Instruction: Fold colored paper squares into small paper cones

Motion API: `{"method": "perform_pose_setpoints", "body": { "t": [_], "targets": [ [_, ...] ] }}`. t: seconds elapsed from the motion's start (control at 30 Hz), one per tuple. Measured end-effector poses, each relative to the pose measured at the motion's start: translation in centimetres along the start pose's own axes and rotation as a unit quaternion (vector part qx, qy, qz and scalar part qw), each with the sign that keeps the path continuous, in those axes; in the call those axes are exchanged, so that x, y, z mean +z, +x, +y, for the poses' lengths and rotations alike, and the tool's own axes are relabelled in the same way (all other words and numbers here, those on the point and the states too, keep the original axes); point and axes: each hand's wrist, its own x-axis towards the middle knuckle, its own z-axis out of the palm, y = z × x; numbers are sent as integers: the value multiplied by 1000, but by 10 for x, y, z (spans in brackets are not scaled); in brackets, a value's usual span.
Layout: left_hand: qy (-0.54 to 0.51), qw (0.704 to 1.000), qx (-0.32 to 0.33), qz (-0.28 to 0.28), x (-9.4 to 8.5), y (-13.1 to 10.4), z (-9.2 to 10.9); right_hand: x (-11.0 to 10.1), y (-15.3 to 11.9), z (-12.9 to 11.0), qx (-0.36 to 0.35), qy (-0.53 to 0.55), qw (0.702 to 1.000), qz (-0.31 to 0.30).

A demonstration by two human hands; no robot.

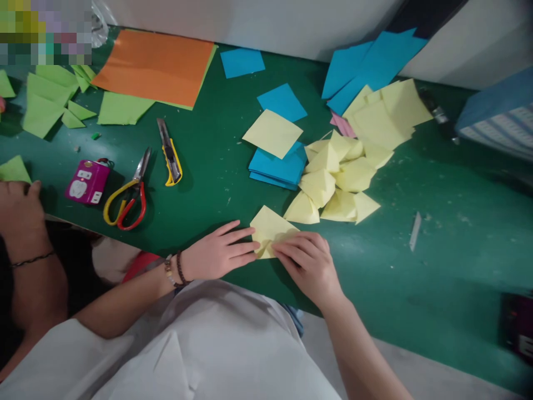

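Observation:
A pale yellow sheet of paper [272, 223] lies at the table's near edge, with a fold along its lower side. My left hand [214, 250] is spread flat, its fingertips touching the sheet's left edge. Over the lower right part, my right hand [310, 264] has its fingers pressed together on the yellow paper; the thumb is partly hidden. Just beyond the sheet rests a pile of folded yellow paper pieces [322, 183]. Blue paper squares [277, 166] and a single yellow square [272, 133] lie behind it.
Left of my hands are scissors [131, 197], a yellow box cutter [170, 155] and a purple socket block [87, 182]. Orange paper [156, 66] and green pieces [45, 105] lie farther back. A loose blade [415, 230] lies right. Another person's hand [20, 208] is at the left edge.

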Motion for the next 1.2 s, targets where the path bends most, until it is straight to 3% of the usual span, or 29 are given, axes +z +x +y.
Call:
{"method": "perform_pose_setpoints", "body": {
  "t": [1.2],
  "targets": [
    [10,999,10,-52,-7,4,-1,1,6,-5,13,-17,1000,14]
  ]
}}
